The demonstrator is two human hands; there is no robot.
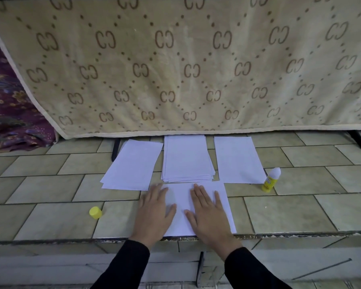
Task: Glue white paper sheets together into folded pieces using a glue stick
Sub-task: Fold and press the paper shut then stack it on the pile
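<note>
A white paper piece [222, 197] lies on the tiled ledge just in front of me. My left hand [154, 211] and my right hand [208, 213] both press flat on it, fingers straight and spread. Behind it lie a thick stack of white sheets [187, 159] in the middle, a slanted pile of paper [133, 165] to the left and another white pile [237, 159] to the right. An uncapped yellow glue stick [271, 180] stands upright at the right. Its yellow cap [95, 212] lies on the tiles at the left.
A beige patterned blanket [175, 65] hangs across the back, its hem just above the far edges of the papers. Purple fabric [6, 113] bunches at the far left. The ledge's front edge [71, 240] drops off below my wrists. A black leg [358, 140] stands at the far right.
</note>
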